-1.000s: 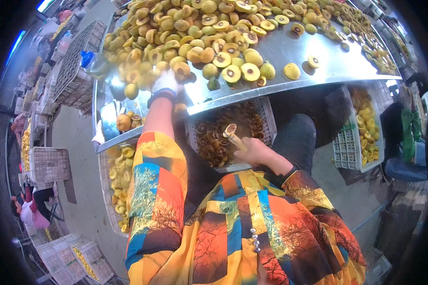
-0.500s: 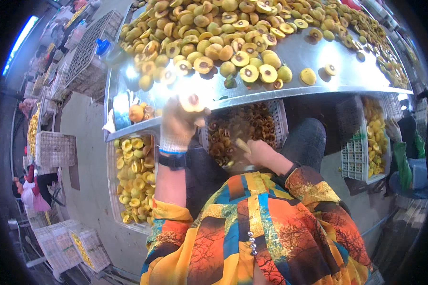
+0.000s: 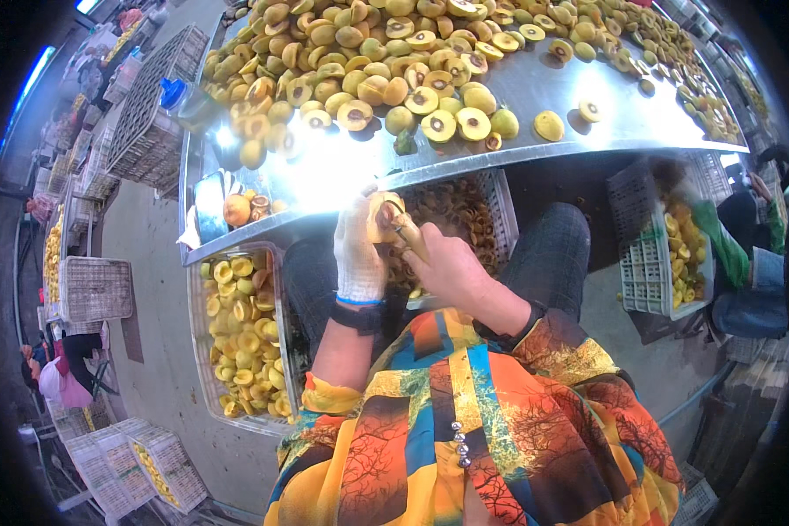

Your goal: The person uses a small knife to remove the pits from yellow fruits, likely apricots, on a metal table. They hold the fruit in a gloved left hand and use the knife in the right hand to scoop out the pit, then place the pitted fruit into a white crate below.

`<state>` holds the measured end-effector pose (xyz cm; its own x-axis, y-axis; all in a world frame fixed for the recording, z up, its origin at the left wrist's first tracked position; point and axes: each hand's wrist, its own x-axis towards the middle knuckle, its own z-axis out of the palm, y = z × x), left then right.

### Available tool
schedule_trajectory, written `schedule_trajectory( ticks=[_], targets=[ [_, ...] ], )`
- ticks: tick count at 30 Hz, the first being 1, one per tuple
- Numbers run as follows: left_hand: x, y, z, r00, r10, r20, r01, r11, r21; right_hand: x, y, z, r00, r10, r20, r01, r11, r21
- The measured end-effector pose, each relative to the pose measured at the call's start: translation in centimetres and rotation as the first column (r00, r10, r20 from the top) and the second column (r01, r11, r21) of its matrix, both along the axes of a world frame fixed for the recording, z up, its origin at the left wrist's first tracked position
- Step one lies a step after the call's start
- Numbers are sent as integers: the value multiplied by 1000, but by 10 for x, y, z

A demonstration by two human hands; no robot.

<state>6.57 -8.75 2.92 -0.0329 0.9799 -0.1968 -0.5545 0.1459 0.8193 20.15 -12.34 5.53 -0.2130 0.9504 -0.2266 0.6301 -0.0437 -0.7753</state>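
My left hand (image 3: 359,254), in a white glove, grips a yellow peach half (image 3: 380,213) with its cut, brown-centred face toward my right hand. Bare, my right hand (image 3: 458,270) is closed around the pale handle of a small pitting tool (image 3: 412,238). The tool's tip meets the middle of the peach half; how deep it sits is hard to see. Both hands are close together in front of the metal table (image 3: 526,83), over a white crate (image 3: 505,215) holding brown pits and scraps.
A big pile of halved peaches (image 3: 368,61) covers much of the table. At its left end lie an orange-coloured fruit (image 3: 237,210) and a blue-capped bottle (image 3: 188,103). Hollowed halves fill a crate (image 3: 203,355) at my left. Another crate (image 3: 644,263) stands right, beside a green-sleeved person (image 3: 719,241).
My left hand has drawn the peach half back from the table's edge, down and rightward. My right hand has come up to it, bringing the tool against the cut face.
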Motion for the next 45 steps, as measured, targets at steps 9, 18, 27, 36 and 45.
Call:
schedule_trajectory(
  ticks=[9,18,27,36,45],
  targets=[
    [1,-1,-5,991,54,-120,-53,999,11,-9,-13,4,999,43,-16,-43,999,-6],
    [-13,7,14,980,-181,82,186,980,-68,-13,-6,4,995,99,0,-99,992,75],
    [14,-8,1,919,220,-326,-152,963,221,-14,-7,4,998,-48,-50,48,999,5],
    [9,-10,15,957,95,-274,-48,984,173,-15,-16,4,999,-2,-32,0,999,-53],
    [-16,10,9,957,-254,-137,259,966,22,-11,-12,12,986,47,-158,-78,977,-198]
  ],
)
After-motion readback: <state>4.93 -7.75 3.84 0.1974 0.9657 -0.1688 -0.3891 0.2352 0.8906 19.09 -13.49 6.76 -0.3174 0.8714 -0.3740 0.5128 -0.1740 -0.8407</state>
